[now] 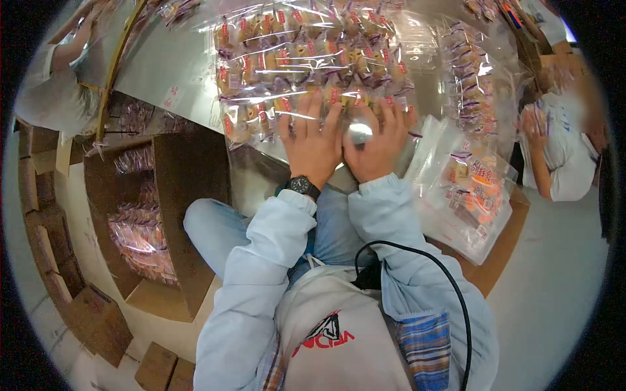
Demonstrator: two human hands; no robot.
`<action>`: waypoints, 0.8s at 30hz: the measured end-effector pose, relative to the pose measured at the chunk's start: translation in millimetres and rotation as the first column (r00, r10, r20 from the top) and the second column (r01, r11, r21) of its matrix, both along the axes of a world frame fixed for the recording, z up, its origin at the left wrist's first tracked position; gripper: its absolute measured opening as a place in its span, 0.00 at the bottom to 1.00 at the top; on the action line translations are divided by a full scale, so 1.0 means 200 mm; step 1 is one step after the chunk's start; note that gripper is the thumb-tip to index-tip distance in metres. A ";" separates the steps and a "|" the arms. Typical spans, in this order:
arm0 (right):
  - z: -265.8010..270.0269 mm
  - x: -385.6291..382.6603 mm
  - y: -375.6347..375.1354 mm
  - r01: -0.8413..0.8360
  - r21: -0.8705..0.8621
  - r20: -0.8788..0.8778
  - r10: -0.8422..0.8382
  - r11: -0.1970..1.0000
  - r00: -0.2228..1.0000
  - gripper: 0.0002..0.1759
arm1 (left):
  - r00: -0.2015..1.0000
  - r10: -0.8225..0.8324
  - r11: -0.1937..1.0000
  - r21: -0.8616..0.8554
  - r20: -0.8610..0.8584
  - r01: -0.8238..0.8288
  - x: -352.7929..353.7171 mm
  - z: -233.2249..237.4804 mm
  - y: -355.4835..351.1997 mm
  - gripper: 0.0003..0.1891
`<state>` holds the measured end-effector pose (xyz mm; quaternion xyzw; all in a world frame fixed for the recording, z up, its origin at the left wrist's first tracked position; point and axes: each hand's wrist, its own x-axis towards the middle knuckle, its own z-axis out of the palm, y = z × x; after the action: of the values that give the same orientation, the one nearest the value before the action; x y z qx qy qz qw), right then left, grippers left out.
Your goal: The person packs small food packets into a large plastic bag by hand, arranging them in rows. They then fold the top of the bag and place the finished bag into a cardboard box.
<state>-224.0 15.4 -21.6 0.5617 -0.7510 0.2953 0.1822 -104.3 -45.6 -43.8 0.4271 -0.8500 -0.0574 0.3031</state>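
Rows of small individually wrapped snacks in clear plastic bags lie on the metal table in front of me. Across the nearest row, my left hand rests palm down with its fingers stretched out. Beside it, my right hand lies flat on the same row, fingers spread. Neither hand grips anything, and the thumbs are close together. Right of my right hand is a stack of clear printed plastic bags with orange lettering.
On the left stands an open cardboard box holding several packed bags. More snack packs lie at the table's right side. One person is at the right, another at the upper left. Cartons stand on the floor.
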 end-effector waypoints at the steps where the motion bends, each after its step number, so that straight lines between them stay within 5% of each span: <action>1: 0.01 0.03 0.01 -0.010 0.013 0.038 0.009 1.000 0.999 0.29 | 1.000 -0.020 1.000 0.017 -0.005 0.020 0.00 -0.01 0.00 0.28; 5: 0.14 0.16 0.00 -0.207 0.084 0.068 0.202 0.975 0.977 0.28 | 0.981 -0.058 0.990 0.140 0.184 0.032 0.04 -0.02 0.01 0.29; 10: 0.25 0.37 -0.12 -0.496 0.173 0.250 0.449 0.851 0.858 0.28 | 0.999 -0.043 0.995 0.086 0.011 0.042 0.04 -0.05 0.02 0.28; 24: 0.19 0.47 -0.22 -0.566 0.069 0.289 0.526 0.822 0.800 0.27 | 0.999 -0.030 0.999 0.022 -0.028 0.031 0.02 -0.06 -0.01 0.26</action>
<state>-129.9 -27.9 17.0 0.7236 -0.5939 0.3476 -0.0528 -101.2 -48.2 -54.8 0.4165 -0.8514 -0.0776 0.3092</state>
